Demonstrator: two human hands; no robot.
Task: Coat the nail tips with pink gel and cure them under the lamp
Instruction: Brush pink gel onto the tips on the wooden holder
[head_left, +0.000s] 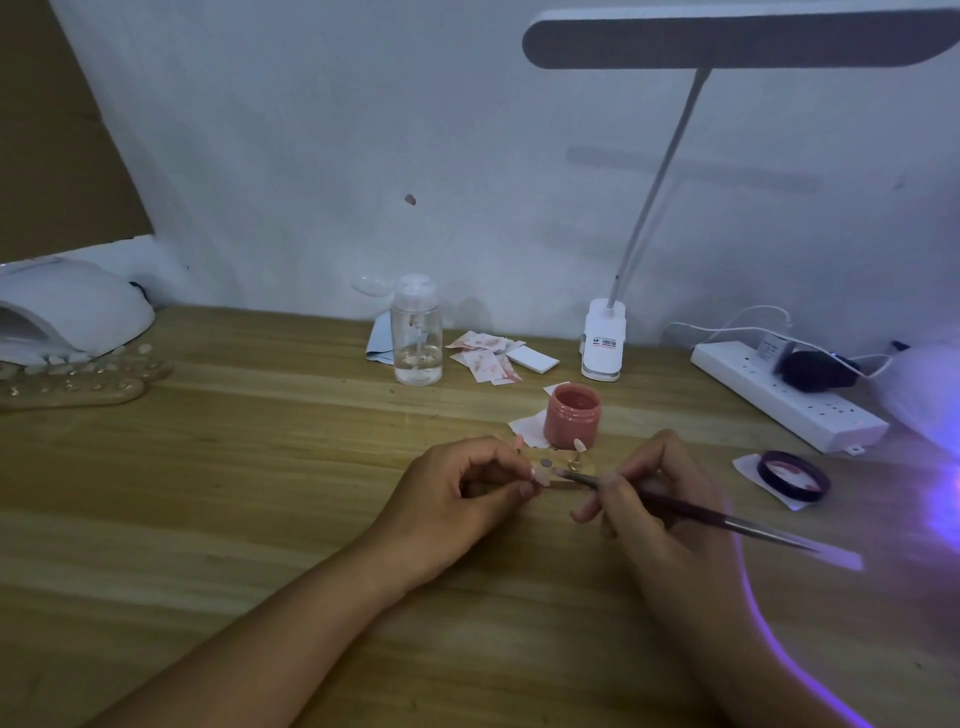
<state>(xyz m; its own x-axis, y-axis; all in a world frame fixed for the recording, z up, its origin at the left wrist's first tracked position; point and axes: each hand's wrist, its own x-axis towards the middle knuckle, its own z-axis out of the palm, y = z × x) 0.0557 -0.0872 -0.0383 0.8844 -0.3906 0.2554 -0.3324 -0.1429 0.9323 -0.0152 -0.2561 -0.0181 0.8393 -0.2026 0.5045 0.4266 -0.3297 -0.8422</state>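
- A wooden worktop (260, 467) runs along a pale wall, seen from above, with two bare forearms reaching in from the near edge.
- The left hand (457, 488) sits near the middle, fingers curled, pinching a small pale nail tip (543, 475) between thumb and fingertips.
- The right hand (654, 499), just beside it, grips a thin brush (737, 524) like a pen; the bristle end touches the held tip, and the handle points toward the right edge.
- Between the hands, a small holder (566, 465) carries a second tip (579, 445) standing upright.
- Just behind the hands stands an open jar (573, 415) of pink gel on a scrap of paper.
- Its dark lid (792, 475) lies near the right edge on another scrap.
- Toward the back edge, a clear pump bottle (417, 332) stands beside pink-stained wipes (483, 353).
- A white desk lamp (602, 338) stands at the back edge, its head high overhead.
- A white power strip (789, 395) lies at the back right corner with plugs in it.
- At the left edge, a white curing lamp (67, 312) sits behind racks (78, 374) of nail tips.
- A purple glow (935, 415) spills across the right edge.
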